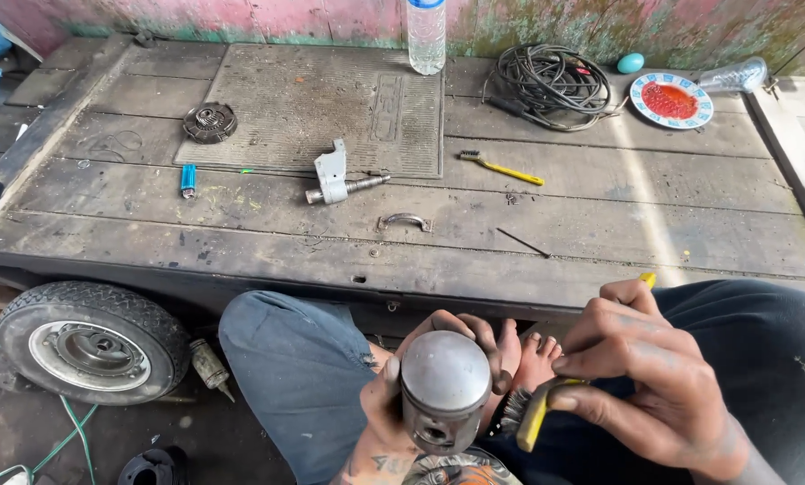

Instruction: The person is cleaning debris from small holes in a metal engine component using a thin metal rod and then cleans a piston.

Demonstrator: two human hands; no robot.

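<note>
- A grey metal piston (pixel 445 388) is gripped in the left hand (pixel 411 395), fingers curled round its skirt, low in the view above the person's lap; its flat crown is turned up toward the camera, so its long axis runs roughly upward and slightly away.
- A yellow-handled wire brush (pixel 530 411) is pinched in the right hand (pixel 654 377), fingers pressed together on the handle; its bristles are pointed left and lie just beside the piston's right flank, seemingly touching it.
- The piston thus lies directly left of the right hand, with nothing seen between brush and metal.
- A bare foot (pixel 535 357) is seen just behind the piston, between the blue-clad knees.
- Beyond, a low wooden worktop (pixel 600 224) on a small wheel (pixel 92 341) is seen.
- On the worktop, well apart from the hands, lie a grey bracket with a shaft (pixel 335 180), a second yellow brush (pixel 501 168), a blue lighter (pixel 188 180) and a round toothed part (pixel 209 122).
- Farthest off are a coiled black cable (pixel 546 85), a plastic bottle (pixel 426 34) and a red-centred plate (pixel 672 101).
</note>
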